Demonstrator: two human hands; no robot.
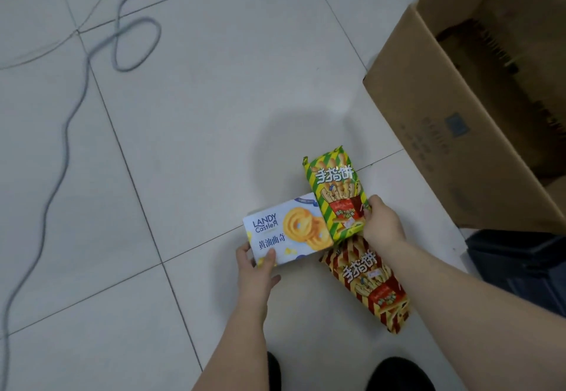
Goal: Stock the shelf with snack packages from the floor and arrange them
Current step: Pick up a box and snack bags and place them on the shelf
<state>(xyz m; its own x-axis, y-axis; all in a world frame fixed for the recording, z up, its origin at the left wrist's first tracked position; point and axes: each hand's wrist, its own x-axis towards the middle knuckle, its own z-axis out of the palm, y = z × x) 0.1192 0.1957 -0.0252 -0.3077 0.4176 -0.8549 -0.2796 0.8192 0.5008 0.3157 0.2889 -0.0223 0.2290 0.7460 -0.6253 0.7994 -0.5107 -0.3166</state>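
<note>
Shoes: two dark toes at bottom edge, on the tiled floor.
Left hand: thumb over, fingers under the near corner of the white cookie box.
Right hand: grip pinching the right edge of the green striped packet.
Red striped packet: flat on floor, beneath the right forearm.
Risk: corner hold may let the box tip; glossy packet may slide from the pinch.
Count: one box, two packets, one open carton, one cable.
Shelf: unseen.

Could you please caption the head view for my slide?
Left hand holds a cookie box, right hand a green snack bag, above a red bag.
</note>
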